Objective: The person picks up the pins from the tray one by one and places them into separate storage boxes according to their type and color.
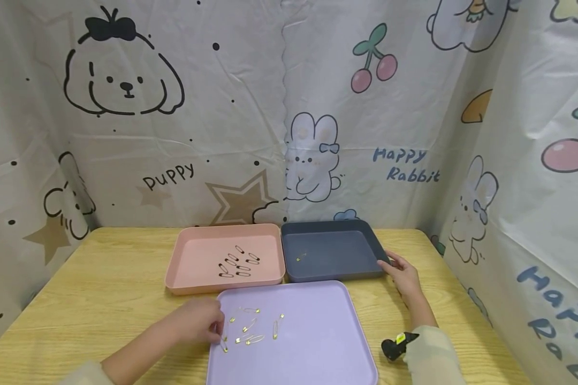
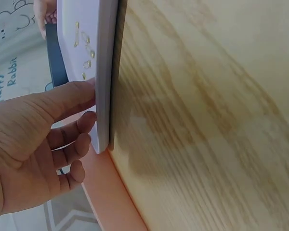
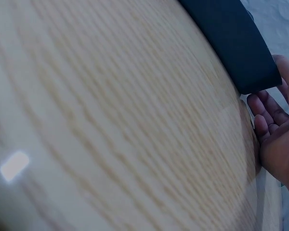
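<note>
Lilac rectangular shallow tray (image 1: 318, 342): lower middle of the head frame; probably stiff and light, best steadied by the raised rim.
Thin gold metal safety pins (image 1: 249, 341): scattered over the tray's upper left part; likely very light, springy, slippery on so smooth a floor; best pinched at the broader clasp end, clear of any loose point.
Bare left hand (image 1: 199, 321): at the lilac tray's left rim, forearm slanting in from the lower left; thumb and forefinger close together, tips partly hidden by the rim, other fingers bent; right beside a gold pin, but pinched or merely near, cannot tell.
Bare right hand (image 1: 403, 272): right of centre, forearm rising from the lower right; thumb at the rim, fingers outside, gripping the right side of a dark blue rectangular tray (image 1: 347, 256).
Pink rectangular tray (image 1: 197, 256): centre left, dark metal safety pins (image 1: 240, 249) clustered inside.
Dark tray's floor: one lone gold safety pin (image 1: 298, 259), left part.
White printed cloth backdrop (image 1: 241, 133): upper frame, behind everything.
</note>
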Demonstrator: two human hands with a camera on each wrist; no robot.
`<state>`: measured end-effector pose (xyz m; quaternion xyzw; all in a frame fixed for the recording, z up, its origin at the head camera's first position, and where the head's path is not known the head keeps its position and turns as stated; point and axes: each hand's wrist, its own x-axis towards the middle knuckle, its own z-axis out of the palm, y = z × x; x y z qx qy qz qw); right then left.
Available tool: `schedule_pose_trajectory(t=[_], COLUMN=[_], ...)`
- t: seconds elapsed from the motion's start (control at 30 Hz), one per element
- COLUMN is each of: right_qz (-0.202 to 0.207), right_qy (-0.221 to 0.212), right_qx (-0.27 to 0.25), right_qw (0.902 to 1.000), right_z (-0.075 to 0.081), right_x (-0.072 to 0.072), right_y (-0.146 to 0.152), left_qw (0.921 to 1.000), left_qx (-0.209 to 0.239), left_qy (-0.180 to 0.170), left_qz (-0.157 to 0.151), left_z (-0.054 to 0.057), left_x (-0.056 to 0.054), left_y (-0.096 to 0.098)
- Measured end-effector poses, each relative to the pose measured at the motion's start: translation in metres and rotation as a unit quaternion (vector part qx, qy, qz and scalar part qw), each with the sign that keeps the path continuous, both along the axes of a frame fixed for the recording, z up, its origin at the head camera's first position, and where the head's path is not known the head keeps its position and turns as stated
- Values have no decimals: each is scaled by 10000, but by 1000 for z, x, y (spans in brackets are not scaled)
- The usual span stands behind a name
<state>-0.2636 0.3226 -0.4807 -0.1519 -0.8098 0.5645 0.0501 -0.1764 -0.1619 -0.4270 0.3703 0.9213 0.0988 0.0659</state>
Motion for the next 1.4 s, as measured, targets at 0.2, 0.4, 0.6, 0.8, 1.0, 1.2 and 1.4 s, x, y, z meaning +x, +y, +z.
schedule_pose_trajectory(t=[0.2, 0.4, 0.6, 0.8, 1.0, 1.2, 1.4], right_qz=[-4, -59, -30, 1, -26, -67, -71], right_qy=[-42, -68, -75, -101, -134, -168, -141], right_qx=[-19, -20, 6, -24, -26, -16, -55], right_qw=[10000, 10000, 10000, 9999, 9999, 9998, 9999], right_z=[0, -1, -1, -3, -4, -1, 1], right_x=[0, -1, -1, 0, 0, 0, 0], right_y=[-1, -2, -1, 1, 1, -1, -2], left_qw=[9994, 9998, 9976, 9964, 9938, 9900, 9871], left_qx=[-156, 4, 317, 313, 760, 1131, 1215], left_qy=[301, 149, -535, -712, -659, -638, -689], left_qz=[-11, 90, 303, 336, 469, 550, 783], left_z=[0, -1, -2, -6, -8, -3, 6], left_x=[3, 4, 5, 4, -1, -15, -27], left_y=[4, 4, 4, 4, 5, 9, 16])
